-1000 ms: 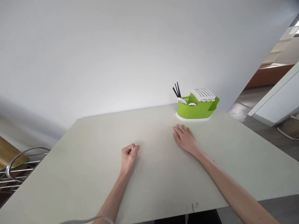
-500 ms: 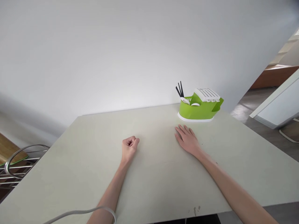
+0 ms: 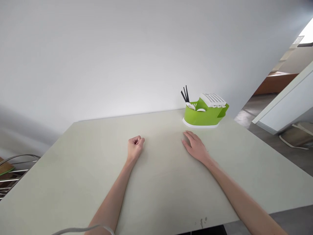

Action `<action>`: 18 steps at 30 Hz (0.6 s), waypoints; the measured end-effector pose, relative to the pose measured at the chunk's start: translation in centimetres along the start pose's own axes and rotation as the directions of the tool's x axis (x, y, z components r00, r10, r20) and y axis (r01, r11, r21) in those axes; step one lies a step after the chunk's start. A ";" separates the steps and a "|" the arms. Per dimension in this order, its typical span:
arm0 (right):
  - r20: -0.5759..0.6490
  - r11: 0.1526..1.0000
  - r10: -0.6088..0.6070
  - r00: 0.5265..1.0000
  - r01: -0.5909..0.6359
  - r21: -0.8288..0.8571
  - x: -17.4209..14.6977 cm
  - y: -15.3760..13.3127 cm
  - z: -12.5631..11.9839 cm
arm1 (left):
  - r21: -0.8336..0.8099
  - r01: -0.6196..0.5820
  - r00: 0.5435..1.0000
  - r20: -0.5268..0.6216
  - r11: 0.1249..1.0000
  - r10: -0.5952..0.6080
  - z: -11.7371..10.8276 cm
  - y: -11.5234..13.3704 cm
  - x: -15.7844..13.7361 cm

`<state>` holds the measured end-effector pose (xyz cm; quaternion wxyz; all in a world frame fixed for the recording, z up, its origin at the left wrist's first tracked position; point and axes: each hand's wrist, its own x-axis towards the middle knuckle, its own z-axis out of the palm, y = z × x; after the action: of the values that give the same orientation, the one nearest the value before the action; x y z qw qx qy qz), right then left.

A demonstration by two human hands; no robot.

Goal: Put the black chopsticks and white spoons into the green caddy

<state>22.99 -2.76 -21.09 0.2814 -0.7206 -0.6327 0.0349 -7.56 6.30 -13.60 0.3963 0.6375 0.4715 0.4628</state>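
My left hand [image 3: 135, 146] rests on the pale table [image 3: 161, 182] as a fist, thumb side up, with nothing showing in it. To the right, my right hand [image 3: 195, 146] lies on the tabletop with its fingers stretched forward and the thumb apart, holding nothing. Just beyond its fingertips stands a green utensil holder [image 3: 202, 118] with a white base and a slotted white top. Black chopsticks [image 3: 185, 94] lean out of its left end. Two white rounded utensil ends, perhaps spoons [image 3: 190, 106], show at its rim.
A white wall [image 3: 122, 58] runs along the table's back edge. A grey cable [image 3: 83, 229] crosses over my left forearm. At the far left is a metal rack [image 3: 17, 174] with a wooden board [image 3: 6, 167]. A white panel [image 3: 283, 96] stands beyond the right edge.
The fingers of my right hand have drawn closer together, and the hand has tilted. My left fist sits slightly farther forward. My view has shifted a little to the right.
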 end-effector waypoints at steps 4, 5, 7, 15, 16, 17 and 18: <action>-0.206 0.990 0.075 0.976 -0.048 0.132 0.4 1.4 -0.3 | 0.094 -0.021 0.996 0.086 0.995 0.012 0.4 -0.3 -0.1; -0.260 0.986 0.101 0.960 -0.063 0.153 0.5 1.9 -0.4 | 0.113 -0.038 0.994 0.104 0.993 0.026 0.4 -0.4 -0.2; -0.350 0.978 0.157 0.923 -0.097 0.183 0.6 2.8 -0.7 | 0.140 -0.073 0.990 0.126 0.987 0.055 0.5 -0.5 -0.5; -0.432 0.953 0.302 0.850 -0.253 0.167 2.6 6.5 -3.8 | 0.158 -0.138 0.983 0.139 0.978 0.117 0.6 -0.8 -1.5; -0.425 0.950 0.312 0.850 -0.282 0.135 3.0 7.0 -4.2 | 0.159 -0.142 0.983 0.138 0.977 0.121 0.5 -0.8 -1.6; -0.414 0.945 0.325 0.850 -0.309 0.108 3.4 7.3 -4.7 | 0.160 -0.146 0.983 0.137 0.976 0.125 0.5 -0.8 -1.8; -0.402 0.939 0.338 0.851 -0.332 0.086 3.9 7.7 -5.0 | 0.162 -0.150 0.982 0.136 0.975 0.129 0.4 -0.9 -1.9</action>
<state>32.66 -1.30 -19.18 0.4023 -0.8089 -0.4238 -0.0649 -7.61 4.62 -14.94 0.3352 0.7285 0.4377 0.4066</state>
